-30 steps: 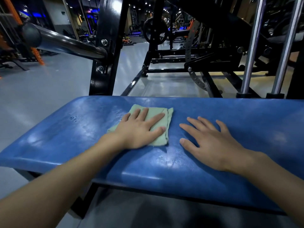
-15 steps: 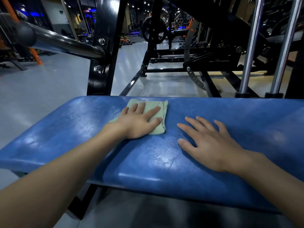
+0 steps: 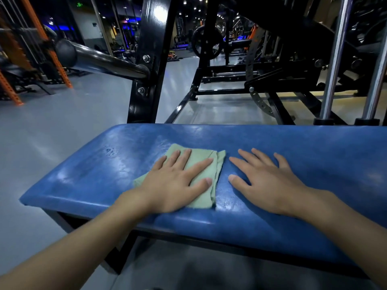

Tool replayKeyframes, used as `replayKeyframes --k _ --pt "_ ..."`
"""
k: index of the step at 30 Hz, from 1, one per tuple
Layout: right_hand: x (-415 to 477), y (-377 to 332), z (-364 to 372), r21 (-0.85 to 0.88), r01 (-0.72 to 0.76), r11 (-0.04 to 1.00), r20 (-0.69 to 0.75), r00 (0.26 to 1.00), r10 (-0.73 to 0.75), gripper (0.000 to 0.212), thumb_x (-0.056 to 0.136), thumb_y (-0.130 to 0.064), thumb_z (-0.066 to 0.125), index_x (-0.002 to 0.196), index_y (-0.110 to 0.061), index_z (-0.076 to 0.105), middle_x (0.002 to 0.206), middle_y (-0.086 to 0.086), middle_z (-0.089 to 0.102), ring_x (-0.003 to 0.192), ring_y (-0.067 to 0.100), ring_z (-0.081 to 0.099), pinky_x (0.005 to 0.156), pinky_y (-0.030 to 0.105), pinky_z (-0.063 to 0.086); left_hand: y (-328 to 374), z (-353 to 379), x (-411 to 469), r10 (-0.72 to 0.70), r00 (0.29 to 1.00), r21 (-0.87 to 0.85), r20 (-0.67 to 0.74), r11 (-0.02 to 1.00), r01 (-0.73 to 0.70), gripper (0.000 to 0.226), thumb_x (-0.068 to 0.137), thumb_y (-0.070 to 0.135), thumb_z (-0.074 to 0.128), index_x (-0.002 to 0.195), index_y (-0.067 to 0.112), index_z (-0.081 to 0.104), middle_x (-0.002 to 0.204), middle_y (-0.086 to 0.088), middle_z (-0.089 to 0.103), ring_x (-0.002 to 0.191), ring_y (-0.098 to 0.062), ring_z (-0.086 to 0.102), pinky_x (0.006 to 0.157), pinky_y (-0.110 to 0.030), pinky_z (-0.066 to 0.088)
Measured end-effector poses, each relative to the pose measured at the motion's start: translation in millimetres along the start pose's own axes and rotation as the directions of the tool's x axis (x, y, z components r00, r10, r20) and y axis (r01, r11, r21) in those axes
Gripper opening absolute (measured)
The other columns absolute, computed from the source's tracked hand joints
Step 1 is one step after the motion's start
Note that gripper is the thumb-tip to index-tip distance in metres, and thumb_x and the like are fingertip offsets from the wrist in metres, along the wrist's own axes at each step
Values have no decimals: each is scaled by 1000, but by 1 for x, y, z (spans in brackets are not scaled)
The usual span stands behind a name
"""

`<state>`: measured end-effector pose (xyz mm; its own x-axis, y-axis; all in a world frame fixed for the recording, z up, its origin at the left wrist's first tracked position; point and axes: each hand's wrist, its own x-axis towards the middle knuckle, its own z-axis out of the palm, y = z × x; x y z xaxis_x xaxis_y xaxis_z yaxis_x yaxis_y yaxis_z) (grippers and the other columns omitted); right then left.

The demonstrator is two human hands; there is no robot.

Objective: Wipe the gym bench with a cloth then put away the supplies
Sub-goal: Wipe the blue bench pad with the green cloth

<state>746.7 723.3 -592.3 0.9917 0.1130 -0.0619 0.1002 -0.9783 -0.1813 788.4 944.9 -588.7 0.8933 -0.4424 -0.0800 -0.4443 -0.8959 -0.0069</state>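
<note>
No legible text, labels or numbers; far green lit sign (image 3: 78, 4) too blurred.

Single head-worn wide-angle view, looking forward and down, close over blue bench (image 3: 272, 143), gym floor (image 3: 62, 132) beyond

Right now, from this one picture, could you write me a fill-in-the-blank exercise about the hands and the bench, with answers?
1. The cloth under the left hand is ____ in colour.
2. The right hand rests flat on the bare ____ bench.
3. The cloth lies to the ____ of the right hand.
Answers: green; blue; left.
</note>
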Motion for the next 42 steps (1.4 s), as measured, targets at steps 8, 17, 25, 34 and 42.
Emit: replayKeyframes --k 8,17,25,34,42 --pt "0 1 2 -26 -2 1000 -4 1000 2 63 94 -63 11 154 -42 5 164 -16 -9 149 9 -15 119 52 -7 -29 -15 141 -83 996 -40 37 996 85 61 93 73 15 150 58 2 167 -4 -1 153 -26 -3 120 -50 -1" --pt "1 -1 0 -27 -7 1000 -2 1000 7 63 94 -63 12 153 -43 8 164 -15 -4 150 10 -11 119 52 -4 -25 -14 103 -56 997 -37 53 998 58 60 94 72 13 151 56 1 167 -5 -3 153 -26 -4 122 -49 -3" --pt "6 -14 -12 -35 29 999 -54 998 -31 66 91 -65 17 152 -41 18 163 -12 12 149 10 5 118 47 5 -14 2 -55 28 1000 28 -11 999 -27 64 80 77 -4 142 65 -15 166 2 -13 152 -15 -14 121 -38 -10" --pt "10 -15 1 -50 34 998 3 999 -34 66 91 -66 9 154 -44 6 164 -14 -6 150 10 -12 120 52 -6 -36 -1 31 -10 1000 -18 6 1000 10 63 87 76 9 147 62 -2 167 -2 -2 153 -21 -6 122 -47 0" --pt "11 -15 2 -42 38 998 0 999 -38 70 87 -68 5 153 -44 4 164 -16 -8 149 8 -15 119 51 -6 -57 -18 166 -138 988 -62 75 988 143 65 88 78 15 149 59 2 167 -4 0 153 -27 -5 120 -53 -3"
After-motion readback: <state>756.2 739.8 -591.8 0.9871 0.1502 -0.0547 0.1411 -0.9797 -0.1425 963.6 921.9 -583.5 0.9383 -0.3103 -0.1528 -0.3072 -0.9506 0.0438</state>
